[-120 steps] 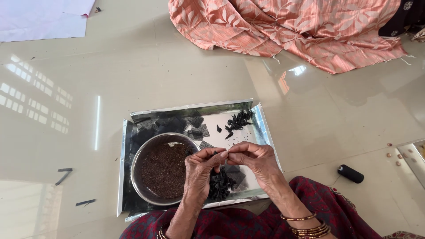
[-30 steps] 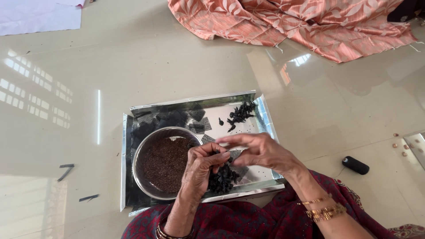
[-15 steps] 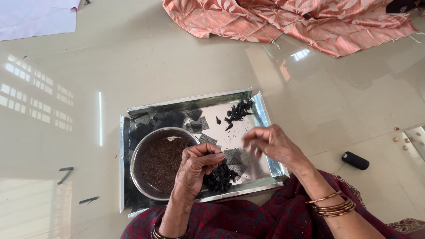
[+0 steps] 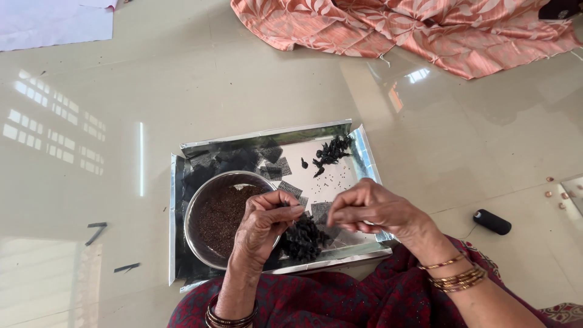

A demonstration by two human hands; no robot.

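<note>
My left hand (image 4: 264, 225) hovers over the rim of a steel bowl (image 4: 197, 240) of small brown seeds, its fingers pinched on a small black net piece. My right hand (image 4: 371, 209) is a short way to its right, fingertips pinched together and pointing at the left hand; I cannot make out anything in them. Below and between the hands lies a heap of tied black net bundles (image 4: 303, 240). Everything sits on a silver foil-lined tray (image 4: 364, 152). A smaller heap of black bundles (image 4: 333, 150) lies at the tray's far right, and flat black net squares (image 4: 234, 161) at its far left.
A black thread spool (image 4: 492, 222) lies on the glossy floor to the right of the tray. Orange patterned cloth (image 4: 413, 30) is spread at the top right, white sheet (image 4: 48, 24) at the top left. Small dark scraps (image 4: 96, 231) lie to the left. Dark red fabric (image 4: 340, 297) covers my lap.
The hands, joined together over the tray a second ago, came apart. The right hand swung out to the right, then came back toward the left hand.
</note>
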